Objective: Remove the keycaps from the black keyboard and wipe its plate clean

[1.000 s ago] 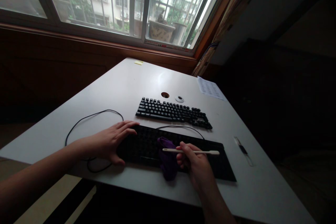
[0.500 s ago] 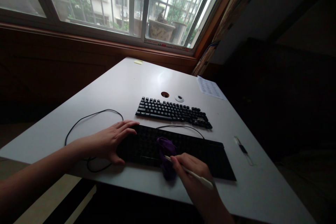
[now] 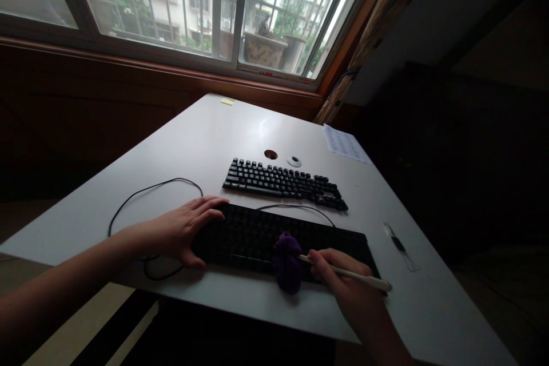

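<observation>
A black keyboard base lies along the near side of the desk; its surface is dark and its detail is hard to make out. My left hand braces its left end, thumb at the near edge and spread fingers reaching to the far edge. Between the closed fingers of my right hand is a slim white stick, wider at its rear end. Bunched around the stick's far tip, a purple cloth rests on the base's near edge, right of its middle. The tip itself is hidden.
Behind the base, black keycaps sit in keyboard-shaped rows. A black cable loops at the left. A clear tool with a black middle lies right. Farther back are a desk hole, a white ring cover and papers.
My right hand has moved right with the white stick and purple cloth, sliding along the keyboard base. The stick now lies flatter. My left hand stays in place.
</observation>
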Demonstrator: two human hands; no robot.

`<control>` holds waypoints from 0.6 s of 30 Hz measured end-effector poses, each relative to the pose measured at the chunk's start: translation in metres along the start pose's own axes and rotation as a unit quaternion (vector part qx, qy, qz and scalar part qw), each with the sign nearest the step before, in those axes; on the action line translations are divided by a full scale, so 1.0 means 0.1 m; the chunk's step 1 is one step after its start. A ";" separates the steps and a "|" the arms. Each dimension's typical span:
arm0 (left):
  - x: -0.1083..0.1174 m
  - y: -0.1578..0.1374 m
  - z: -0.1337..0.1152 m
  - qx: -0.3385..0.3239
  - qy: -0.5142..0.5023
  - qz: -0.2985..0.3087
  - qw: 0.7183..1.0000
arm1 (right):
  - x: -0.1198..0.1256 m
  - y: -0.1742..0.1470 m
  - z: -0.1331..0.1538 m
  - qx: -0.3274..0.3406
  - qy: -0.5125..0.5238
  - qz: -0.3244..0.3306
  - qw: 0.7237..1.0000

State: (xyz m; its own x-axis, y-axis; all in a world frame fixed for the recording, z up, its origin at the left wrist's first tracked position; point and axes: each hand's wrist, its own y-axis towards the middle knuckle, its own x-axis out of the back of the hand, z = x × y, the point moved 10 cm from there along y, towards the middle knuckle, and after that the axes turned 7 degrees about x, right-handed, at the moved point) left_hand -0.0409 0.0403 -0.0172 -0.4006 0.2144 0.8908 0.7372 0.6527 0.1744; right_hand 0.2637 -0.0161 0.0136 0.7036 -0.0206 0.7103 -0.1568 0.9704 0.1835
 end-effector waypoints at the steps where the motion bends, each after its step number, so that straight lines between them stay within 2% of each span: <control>1: 0.00 0.00 0.00 -0.001 0.000 -0.002 1.000 | -0.01 0.01 -0.03 -0.003 0.007 0.010 1.000; 10: 0.03 0.00 -0.02 -0.009 -0.013 -0.016 1.000 | -0.15 0.12 -0.11 0.013 0.091 0.031 0.995; 18: 0.04 0.01 -0.03 -0.003 -0.009 -0.008 1.000 | -0.46 0.30 0.26 0.060 0.119 0.064 0.989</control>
State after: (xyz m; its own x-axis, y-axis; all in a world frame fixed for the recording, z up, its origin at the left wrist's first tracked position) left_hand -0.0399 0.0394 -0.0124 -0.4216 0.2167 0.8805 0.7334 0.6525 0.1906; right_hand 0.2084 0.0076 0.0043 0.8133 0.1711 0.5562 -0.3263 0.9254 0.1926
